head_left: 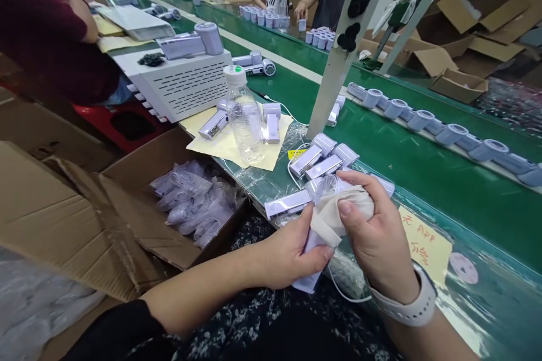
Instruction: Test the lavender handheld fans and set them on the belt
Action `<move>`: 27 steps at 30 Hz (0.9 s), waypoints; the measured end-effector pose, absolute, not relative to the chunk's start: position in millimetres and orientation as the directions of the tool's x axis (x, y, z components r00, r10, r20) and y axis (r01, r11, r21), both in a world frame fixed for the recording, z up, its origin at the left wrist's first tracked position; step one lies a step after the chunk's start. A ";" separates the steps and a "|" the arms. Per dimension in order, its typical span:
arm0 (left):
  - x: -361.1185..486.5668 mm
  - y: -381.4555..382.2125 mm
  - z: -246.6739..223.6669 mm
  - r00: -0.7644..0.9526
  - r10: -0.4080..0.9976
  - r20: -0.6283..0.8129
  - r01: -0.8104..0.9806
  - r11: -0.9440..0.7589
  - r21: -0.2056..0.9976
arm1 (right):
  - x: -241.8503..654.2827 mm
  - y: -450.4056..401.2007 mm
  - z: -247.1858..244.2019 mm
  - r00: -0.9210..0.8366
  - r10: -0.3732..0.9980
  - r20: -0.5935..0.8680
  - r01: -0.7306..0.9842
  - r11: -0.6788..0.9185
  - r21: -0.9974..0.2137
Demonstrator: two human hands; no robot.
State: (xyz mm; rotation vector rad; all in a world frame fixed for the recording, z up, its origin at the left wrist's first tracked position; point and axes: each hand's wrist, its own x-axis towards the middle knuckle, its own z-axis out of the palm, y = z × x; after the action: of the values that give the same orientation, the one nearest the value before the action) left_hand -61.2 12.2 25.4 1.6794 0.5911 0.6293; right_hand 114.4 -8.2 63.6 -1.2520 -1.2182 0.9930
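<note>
My left hand (292,254) is wrapped round the lower part of a lilac handheld device (308,283), just above my lap. My right hand (379,231) presses a white cloth (332,214) against the device's round head, thumb on top. The cloth hides much of the device. Right behind my hands, several similar lilac devices (288,203) lie on the green bench, close together, with a white cable beside them. Two more (273,124) rest on yellow paper (203,144), next to a clear plastic bottle (245,118) with a white and green cap.
An open cardboard box (144,180) holding bagged devices stands left of the bench. A metal post (330,90) rises behind the devices. A grey vented unit (182,82) is at the back left. A row of devices (423,120) lies along the green conveyor. Other people work farther off.
</note>
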 end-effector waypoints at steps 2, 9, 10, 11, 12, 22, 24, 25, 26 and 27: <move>-65.0 12.5 24.7 0.720 0.692 0.053 0.042 -0.120 0.992 | 116.3 -6.1 60.7 0.042 0.996 0.080 0.033 0.079 -0.996; -92.4 21.3 17.4 0.765 0.641 0.059 -0.078 0.001 0.997 | 146.0 1.9 57.1 -0.315 0.948 -0.039 0.215 0.031 -0.976; -96.2 22.1 16.2 0.767 0.639 0.057 -0.096 0.027 0.995 | 148.3 5.6 60.3 -0.347 0.936 -0.051 0.235 0.034 -0.971; -99.8 22.4 15.6 0.768 0.638 0.045 -0.109 0.062 0.992 | 149.2 10.6 64.4 -0.379 0.923 -0.072 0.247 0.026 -0.969; -103.4 22.3 15.7 0.771 0.636 0.023 -0.116 0.106 0.988 | 148.3 16.6 69.2 -0.407 0.908 -0.098 0.254 0.010 -0.967; -123.6 11.4 35.7 0.564 0.819 -0.103 0.244 -0.047 0.969 | 61.5 51.1 73.6 -0.205 0.978 0.025 0.249 0.077 -0.965; -122.5 11.2 32.5 0.536 0.825 -0.178 0.347 -0.023 0.938 | 55.0 64.6 65.4 -0.096 0.995 0.028 0.278 0.054 -0.959; -121.9 11.5 29.8 0.533 0.826 -0.182 0.347 -0.018 0.938 | 56.3 76.0 62.8 -0.074 0.997 0.016 0.326 0.040 -0.944; -121.2 11.9 26.8 0.546 0.821 -0.166 0.296 -0.004 0.955 | 60.3 89.7 61.5 -0.062 0.998 0.009 0.378 0.031 -0.925; -120.8 12.2 23.8 0.572 0.808 -0.140 0.198 0.030 0.980 | 66.6 104.6 61.6 -0.063 0.998 0.002 0.424 0.029 -0.905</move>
State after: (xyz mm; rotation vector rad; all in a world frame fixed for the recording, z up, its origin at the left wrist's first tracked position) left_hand -120.8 12.2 23.8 1.5017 0.8970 0.5849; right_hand 66.6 104.6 61.6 -1.4824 -1.5815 1.0026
